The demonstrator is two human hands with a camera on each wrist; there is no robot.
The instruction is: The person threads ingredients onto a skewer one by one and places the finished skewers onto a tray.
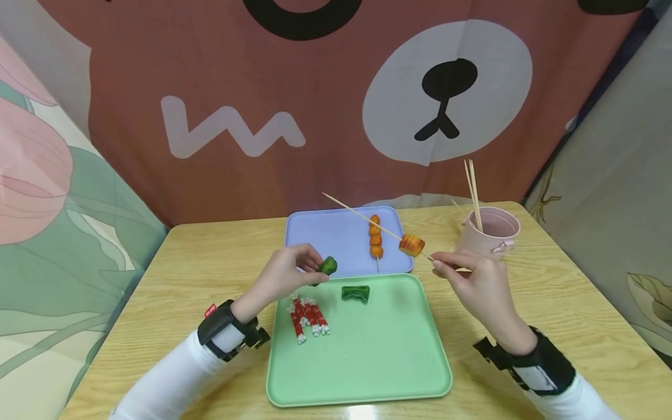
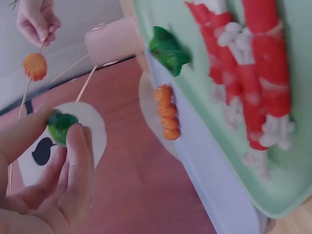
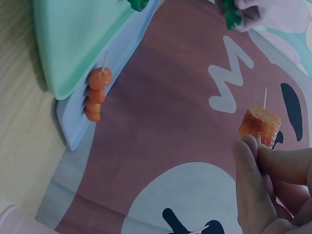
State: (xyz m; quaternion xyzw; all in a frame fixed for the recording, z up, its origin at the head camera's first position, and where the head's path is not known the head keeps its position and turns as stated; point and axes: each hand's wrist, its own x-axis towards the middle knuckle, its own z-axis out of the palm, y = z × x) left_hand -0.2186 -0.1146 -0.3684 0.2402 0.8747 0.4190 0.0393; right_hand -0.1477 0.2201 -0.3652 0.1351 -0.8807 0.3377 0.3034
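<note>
My left hand [image 1: 286, 273] pinches a green pepper piece [image 1: 328, 265] between thumb and fingers, above the far left of the green tray [image 1: 367, 367]. In my right hand [image 1: 480, 283], thumb and fingertips grip the lower end of a bamboo skewer [image 1: 349, 208], whose point slants up to the left. One browned corn piece [image 1: 412, 245] is threaded on it, close to my fingers; the left wrist view shows this corn [image 2: 35, 66] too. Another green pepper piece [image 1: 355, 293] lies on the green tray, right of several red-and-white sticks [image 1: 313, 315].
Behind the green tray stands a lavender tray [image 1: 325, 233] bearing a skewer of orange balls [image 1: 375, 238]. A pink bucket [image 1: 480, 240] holding several bamboo sticks [image 1: 473, 195] is at the back right of the wooden table [image 1: 220, 251]. A bear-print curtain [image 1: 236, 181] hangs behind.
</note>
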